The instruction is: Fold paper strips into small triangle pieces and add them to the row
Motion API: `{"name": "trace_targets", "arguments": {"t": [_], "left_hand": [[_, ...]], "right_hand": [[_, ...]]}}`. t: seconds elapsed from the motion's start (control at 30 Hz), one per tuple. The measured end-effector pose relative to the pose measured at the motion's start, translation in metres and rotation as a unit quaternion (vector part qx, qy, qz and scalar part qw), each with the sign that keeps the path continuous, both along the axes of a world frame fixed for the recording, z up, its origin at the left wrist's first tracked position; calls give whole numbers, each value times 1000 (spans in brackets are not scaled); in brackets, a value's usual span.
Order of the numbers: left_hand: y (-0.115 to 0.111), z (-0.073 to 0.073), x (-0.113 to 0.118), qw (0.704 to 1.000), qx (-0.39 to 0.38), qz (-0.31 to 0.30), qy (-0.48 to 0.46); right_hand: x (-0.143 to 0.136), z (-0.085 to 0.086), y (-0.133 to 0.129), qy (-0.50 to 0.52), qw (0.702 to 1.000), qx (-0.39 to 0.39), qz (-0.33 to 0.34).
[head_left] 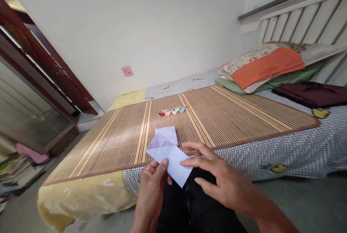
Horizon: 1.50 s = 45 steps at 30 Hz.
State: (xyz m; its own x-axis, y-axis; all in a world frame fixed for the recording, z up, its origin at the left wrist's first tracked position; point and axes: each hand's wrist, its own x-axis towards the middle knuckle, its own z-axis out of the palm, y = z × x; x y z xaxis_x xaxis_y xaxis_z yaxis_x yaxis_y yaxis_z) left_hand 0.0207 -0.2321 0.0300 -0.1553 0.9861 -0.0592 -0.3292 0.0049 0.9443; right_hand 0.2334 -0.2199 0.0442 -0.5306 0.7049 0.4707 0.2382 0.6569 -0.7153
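- Here's the left hand (pixel 155 175), thumb on top, pinching the creased pale-lilac origami paper (pixel 177 160) at its lower left side.
- And the right hand (pixel 214 173) is open, fingers curved and spread, a fingertip over the paper's right part; whether it presses there, I cannot tell.
- The paper is up over the near edge of the striped bamboo mat (pixel 114 146), around the middle of that edge, crossed by fold lines, one pointed corner aimed down at the black trousers (pixel 200 204).
- Beyond it, on the mat, a little row of multicoloured folded-paper pieces (pixel 172 110), red at the left end.
- Over to the mat's far right corner: stacked pillows (pixel 268 66), orange and floral on top, green beneath.
- Just right of them, a dark maroon cloth (pixel 311 93) on the checked bedsheet (pixel 333 126).
- On the wall (pixel 162 23), past the mat's far left, a pink note (pixel 127 71).
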Motion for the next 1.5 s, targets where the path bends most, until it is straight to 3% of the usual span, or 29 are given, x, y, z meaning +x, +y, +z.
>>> {"name": "trace_targets", "arguments": {"t": [0.13, 0.27, 0.43, 0.53, 0.67, 0.7, 0.77, 0.87, 0.97, 1.07, 1.23, 1.37, 1.5], "left_hand": [[-5, 8, 8, 999, -2, -13, -35], [-12, 8, 12, 1000, 13, 8, -22], [-10, 7, 9, 997, -2, 31, -74], [-7, 9, 9, 989, -38, 43, -139], [-8, 7, 13, 993, -6, 33, -113], [-9, 5, 14, 995, 3, 25, -92], [-11, 0, 13, 999, 24, 34, -30], [-13, -6, 10, 991, 53, 88, 80], [-12, -8, 8, 990, 44, 96, 96], [-9, -5, 9, 995, 25, 89, 26], [-7, -2, 12, 998, 11, 56, -19], [-10, 0, 16, 999, 15, 25, -15], [-15, 1, 20, 999, 26, 27, -20]], "right_hand": [[-18, -13, 1, 44, 996, 66, -48], [-29, -19, 4, 140, 983, 79, -93], [-26, -15, -1, 118, 986, 71, -92], [-24, -17, 0, 182, 978, -52, -83], [-30, -23, 3, 328, 901, -282, 4], [-32, -24, 3, 337, 888, -311, 20], [-37, -23, 2, 317, 890, -328, 10], [-37, -20, 1, 272, 928, -237, -92], [-27, -18, 4, 243, 946, -134, -169], [-14, -18, 6, 192, 966, -61, -160], [-11, -23, 5, 86, 994, 18, -71], [-23, -29, 6, 110, 992, 14, -64], [-34, -26, 5, 165, 981, 2, -101]]}}
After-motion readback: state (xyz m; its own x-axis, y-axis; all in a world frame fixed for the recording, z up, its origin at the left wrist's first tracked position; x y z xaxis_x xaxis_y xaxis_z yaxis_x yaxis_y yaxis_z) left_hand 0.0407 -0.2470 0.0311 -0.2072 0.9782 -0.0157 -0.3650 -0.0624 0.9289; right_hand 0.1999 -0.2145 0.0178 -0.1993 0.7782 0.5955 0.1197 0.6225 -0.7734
